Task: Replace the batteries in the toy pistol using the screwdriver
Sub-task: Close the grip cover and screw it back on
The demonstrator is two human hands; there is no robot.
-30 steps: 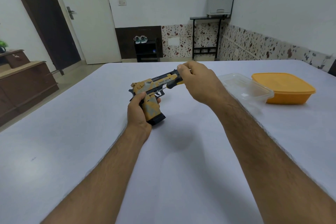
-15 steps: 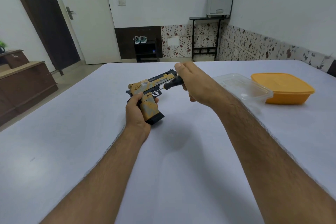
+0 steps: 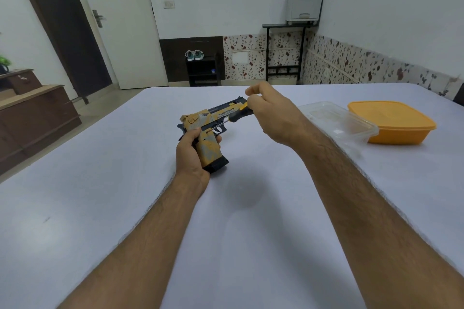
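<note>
A yellow and grey toy pistol (image 3: 213, 118) with a black base is held above the white table (image 3: 100, 183), barrel pointing away to the right. My left hand (image 3: 192, 153) grips its handle from the left. My right hand (image 3: 273, 113) pinches the black and yellow handle of a screwdriver (image 3: 238, 114). The thin shaft slants down to the left, its tip against the pistol's side just above the grip. The screw itself is too small to make out.
A clear plastic lid or tray (image 3: 339, 120) lies to the right of my right hand, and an orange plastic container (image 3: 391, 123) stands beyond it. A wooden cabinet (image 3: 32, 118) stands off the table's left side.
My right hand has rolled on the screwdriver handle, fingers shifting from wrapped over it to pinching it with the index finger lifted. The pistol stays in my left hand, almost unmoved.
</note>
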